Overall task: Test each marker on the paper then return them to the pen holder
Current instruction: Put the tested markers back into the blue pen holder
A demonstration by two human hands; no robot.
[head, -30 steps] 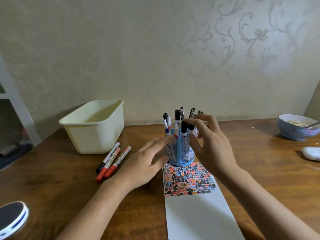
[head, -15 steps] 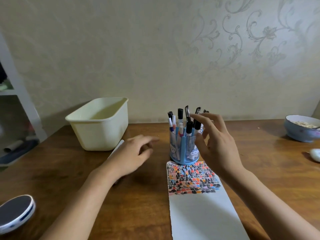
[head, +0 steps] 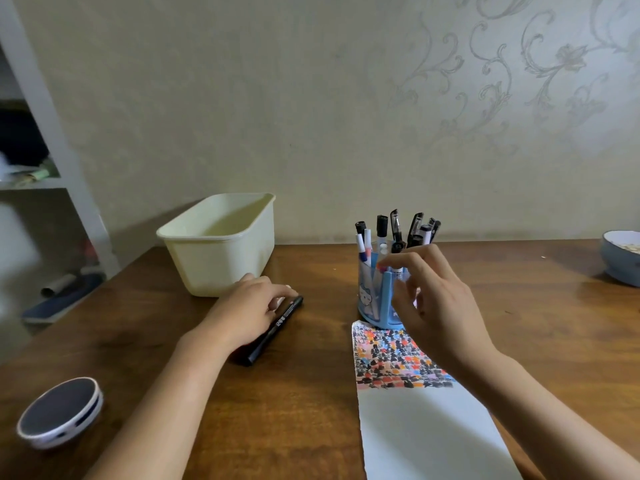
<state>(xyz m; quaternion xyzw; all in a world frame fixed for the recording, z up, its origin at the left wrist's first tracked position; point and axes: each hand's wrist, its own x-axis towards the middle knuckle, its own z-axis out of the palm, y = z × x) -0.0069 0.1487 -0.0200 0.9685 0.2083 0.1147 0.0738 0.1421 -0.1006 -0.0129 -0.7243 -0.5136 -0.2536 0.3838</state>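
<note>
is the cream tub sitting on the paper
No, the cream tub stands on the bare wooden table to the left of the pen holder, well apart from the paper.

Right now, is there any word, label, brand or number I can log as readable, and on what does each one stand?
None can be read with confidence.
Black marker under the left hand: white printing along the barrel, too small and blurred to read.
Blue pen holder: a cartoon figure on its wall, no legible text.
Markers in the holder: any barrel print is too small to tell.
Paper: coloured test dabs only, no writing.
</note>
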